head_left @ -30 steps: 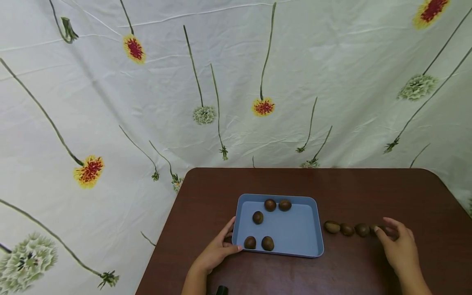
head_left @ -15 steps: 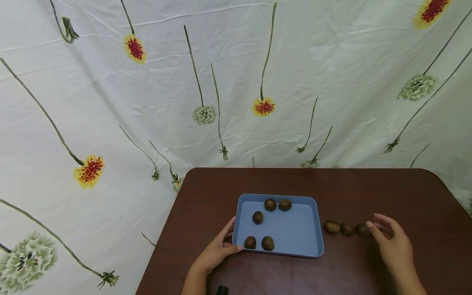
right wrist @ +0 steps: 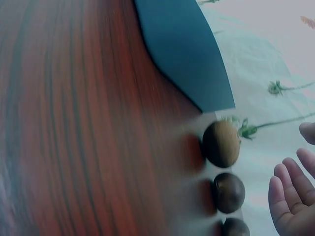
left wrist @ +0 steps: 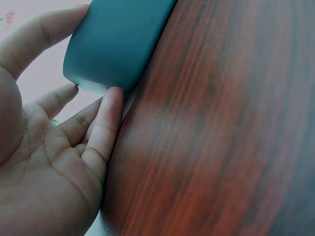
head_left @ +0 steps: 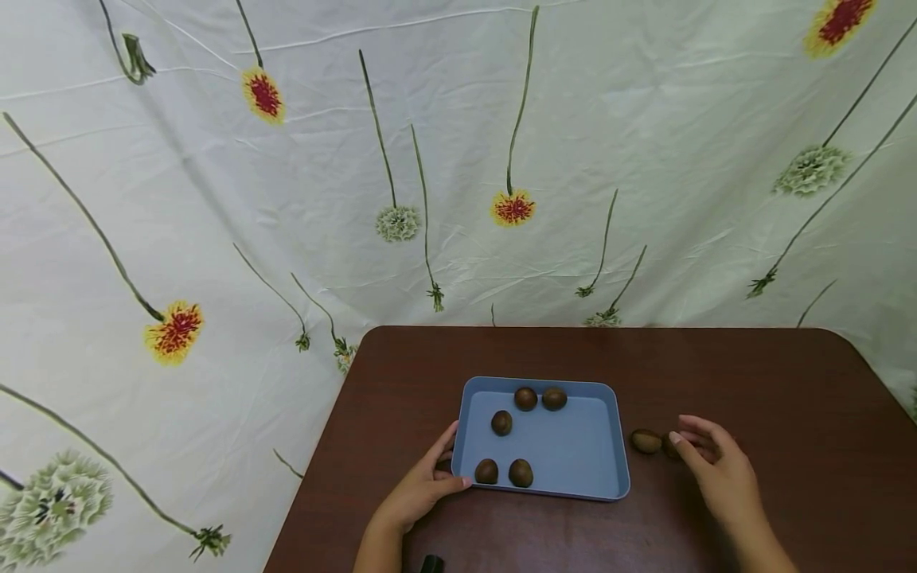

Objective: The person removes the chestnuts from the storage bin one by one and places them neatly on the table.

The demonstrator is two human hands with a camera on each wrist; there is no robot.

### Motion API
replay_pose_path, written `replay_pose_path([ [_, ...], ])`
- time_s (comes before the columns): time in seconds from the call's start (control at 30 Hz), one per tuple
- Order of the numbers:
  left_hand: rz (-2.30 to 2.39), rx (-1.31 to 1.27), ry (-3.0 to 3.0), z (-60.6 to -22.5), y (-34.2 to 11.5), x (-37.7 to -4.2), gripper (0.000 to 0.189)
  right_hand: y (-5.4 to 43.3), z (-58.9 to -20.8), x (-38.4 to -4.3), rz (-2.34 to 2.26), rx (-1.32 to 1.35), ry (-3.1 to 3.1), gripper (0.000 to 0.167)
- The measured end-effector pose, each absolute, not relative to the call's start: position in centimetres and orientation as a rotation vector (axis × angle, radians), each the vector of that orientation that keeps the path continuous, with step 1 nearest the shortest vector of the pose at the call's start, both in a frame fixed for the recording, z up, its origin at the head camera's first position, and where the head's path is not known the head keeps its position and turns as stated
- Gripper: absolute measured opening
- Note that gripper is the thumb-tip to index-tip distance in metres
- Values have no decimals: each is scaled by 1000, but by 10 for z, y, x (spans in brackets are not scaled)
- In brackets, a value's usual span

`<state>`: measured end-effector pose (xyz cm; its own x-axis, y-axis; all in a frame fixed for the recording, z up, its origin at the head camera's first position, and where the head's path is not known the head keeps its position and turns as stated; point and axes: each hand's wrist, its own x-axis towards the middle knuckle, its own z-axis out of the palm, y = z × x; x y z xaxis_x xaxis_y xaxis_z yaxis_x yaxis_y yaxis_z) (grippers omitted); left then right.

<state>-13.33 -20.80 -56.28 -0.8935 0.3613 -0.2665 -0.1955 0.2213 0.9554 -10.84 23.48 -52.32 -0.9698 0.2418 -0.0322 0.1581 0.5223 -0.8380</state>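
A blue tray [head_left: 573, 446] lies on the table with several smooth brown nut-like balls in it, one of them a ball [head_left: 520, 473] near its front edge. My left hand [head_left: 423, 489] grips the tray's front left corner, thumb at the rim, other fingers against its outer wall [left wrist: 115, 49]. To the right of the tray runs a row of similar balls. The ball [head_left: 645, 441] closest to the tray shows fully. My right hand [head_left: 719, 469] hovers over the row and hides part of it. In the right wrist view its loose fingers [right wrist: 290, 189] stay apart from the balls [right wrist: 229, 192].
The dark brown table [head_left: 716, 374] has rounded back corners. Behind it hangs a white cloth [head_left: 458, 159] printed with flowers. A small black object [head_left: 432, 563] shows at the bottom edge beside the left forearm.
My right hand has moved left along the row toward the tray, covering different balls. The left hand, the tray and the balls in it have stayed put.
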Motion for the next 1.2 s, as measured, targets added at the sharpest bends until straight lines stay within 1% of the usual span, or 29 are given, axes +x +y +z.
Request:
replay_pose_path([
  [0.23,1717,155,2058,-562,-208,-133,92,217,-525,-111,1526,-93,-2554,42],
  [0.33,1718,153,2057,-561,-209,-133,92,209,-527,-111,1527,3,-2538,39],
  [0.83,1705,152,2075,-562,-208,-133,92,156,-531,-109,1570,248,-2592,30],
  [1.2,1711,148,2056,-563,-208,-134,93,117,-535,-117,1614,393,-2679,31],
])
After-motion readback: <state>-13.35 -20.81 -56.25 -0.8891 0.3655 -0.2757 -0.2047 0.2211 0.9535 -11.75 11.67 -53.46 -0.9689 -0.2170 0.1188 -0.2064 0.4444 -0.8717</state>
